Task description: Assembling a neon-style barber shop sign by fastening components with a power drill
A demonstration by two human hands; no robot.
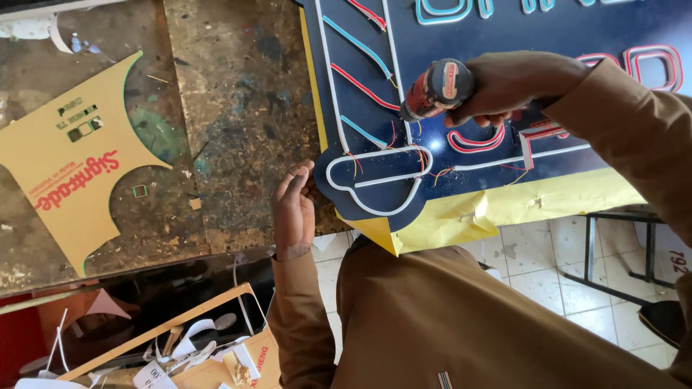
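My right hand (515, 86) grips a small red and black power drill (435, 89), its tip pointing down at a dark blue sign panel (461, 43). The panel carries white, red and light blue tube strips, with thin red and orange wires (422, 162) poking out near the drill tip. Yellow backing film (497, 205) shows along the panel's lower edge. My left hand (293, 209) rests near the panel's left corner on the workbench, fingers loosely curled, holding nothing I can see.
The stained, paint-marked workbench (231, 130) holds a tan cut-out sheet (68, 162) at the left. Below the bench edge, a wooden box (180, 353) holds scraps and white strips. A dark metal stool frame (620, 252) stands on the white tiled floor at the right.
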